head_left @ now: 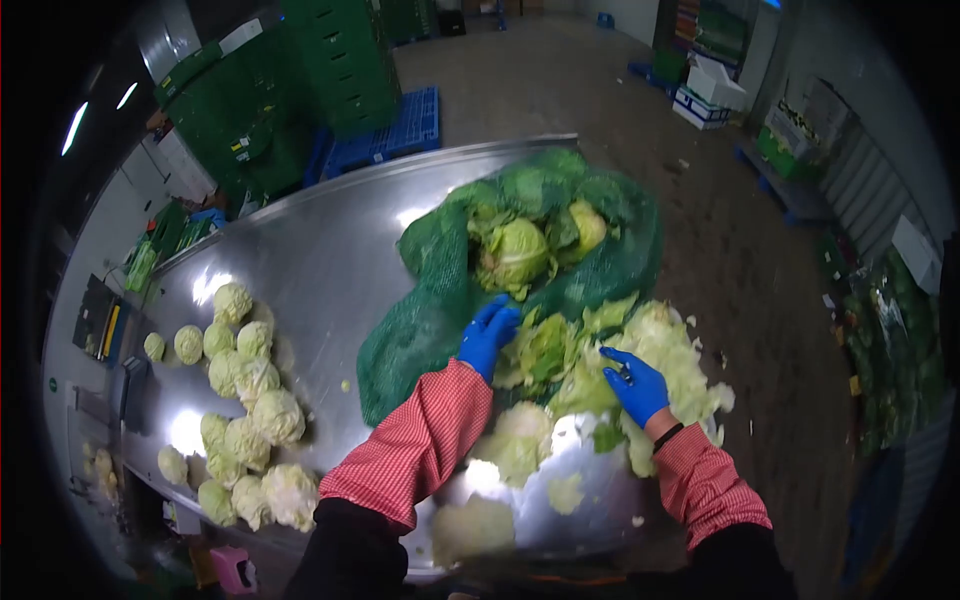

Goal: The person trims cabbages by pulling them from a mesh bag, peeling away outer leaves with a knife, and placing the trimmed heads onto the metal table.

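See a wide, shiny stainless-steel table [310, 230] under the large, slumped green mesh bag [420, 340]. Find to the left of the bag, and partly nearer, a loose group of pale green, rounded cabbage heads [247, 443]. Just on the near right side of the bag, see a broad heap of pale, torn cabbage leaves [665, 350]. Inside the open bag, see leafy green cabbages [518, 258], partly wrapped in mesh. At the near edge of the bag's opening, find the blue-gloved left hand [487, 335], with fingers close together; cannot tell whether clamped on mesh or leaf. Near the bag, over the leaf heap, find the blue-gloved right hand [637, 390], with fingers loosely curved and apart; cannot tell whether touching a leaf.
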Action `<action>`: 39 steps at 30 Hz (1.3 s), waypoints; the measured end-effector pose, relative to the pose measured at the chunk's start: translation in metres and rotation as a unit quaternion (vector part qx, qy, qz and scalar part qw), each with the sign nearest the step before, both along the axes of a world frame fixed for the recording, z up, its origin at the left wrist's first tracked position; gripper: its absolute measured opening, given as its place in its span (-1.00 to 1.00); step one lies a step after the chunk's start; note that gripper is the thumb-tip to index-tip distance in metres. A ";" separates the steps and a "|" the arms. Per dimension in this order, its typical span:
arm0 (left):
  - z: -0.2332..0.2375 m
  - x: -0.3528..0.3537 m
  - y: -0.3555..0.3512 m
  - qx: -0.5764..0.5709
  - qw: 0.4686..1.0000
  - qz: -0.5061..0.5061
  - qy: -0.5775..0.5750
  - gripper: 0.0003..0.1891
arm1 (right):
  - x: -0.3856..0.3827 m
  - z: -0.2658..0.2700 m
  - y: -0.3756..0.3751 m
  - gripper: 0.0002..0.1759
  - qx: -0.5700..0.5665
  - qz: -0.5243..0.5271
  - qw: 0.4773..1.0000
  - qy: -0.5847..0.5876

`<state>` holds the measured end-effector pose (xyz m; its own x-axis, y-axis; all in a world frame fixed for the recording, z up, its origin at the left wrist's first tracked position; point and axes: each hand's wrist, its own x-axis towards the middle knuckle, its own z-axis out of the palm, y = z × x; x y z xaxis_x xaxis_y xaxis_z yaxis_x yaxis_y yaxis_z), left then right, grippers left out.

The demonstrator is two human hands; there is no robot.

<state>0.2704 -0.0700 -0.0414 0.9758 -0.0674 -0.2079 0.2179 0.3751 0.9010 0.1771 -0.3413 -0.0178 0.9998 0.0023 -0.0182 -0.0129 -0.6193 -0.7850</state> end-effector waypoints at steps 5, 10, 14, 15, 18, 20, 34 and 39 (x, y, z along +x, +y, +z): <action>-0.052 0.133 0.020 0.327 0.923 0.198 -0.044 -0.36 | 0.111 0.024 0.041 -0.36 -0.007 0.026 1.000 -0.003; -0.059 0.187 0.030 0.389 0.917 0.091 -0.013 -0.16 | 0.209 -0.021 0.083 -0.08 0.003 0.004 1.000 0.020; -0.063 0.192 0.003 0.006 0.990 0.135 -0.027 -0.25 | 0.238 -0.061 0.106 -0.01 0.218 -0.053 0.964 0.139; -0.092 0.201 0.009 0.032 0.994 0.104 -0.013 -0.20 | 0.236 -0.059 0.107 0.00 0.274 -0.056 0.951 0.135; -0.074 0.156 0.004 0.082 0.992 0.085 -0.047 -0.24 | 0.207 -0.051 0.095 -0.11 0.318 -0.034 0.936 0.145; -0.010 0.098 0.000 0.221 0.964 0.081 -0.123 -0.31 | 0.172 -0.047 0.084 -0.25 0.350 -0.025 0.918 0.186; 0.090 -0.185 0.041 0.580 0.706 -0.230 -0.335 -0.21 | -0.116 -0.083 0.084 -0.41 0.516 0.054 0.711 0.475; 0.030 -0.215 0.055 0.588 0.769 -0.057 -0.246 -0.07 | -0.127 -0.047 0.074 -0.53 0.275 -0.005 0.899 0.341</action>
<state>0.0557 -0.0147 -0.0118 0.9575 -0.2054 0.2025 -0.2866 -0.7570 0.5872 0.0502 -0.2669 -0.0648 0.7569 0.1896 -0.6254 -0.6103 -0.1374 -0.7802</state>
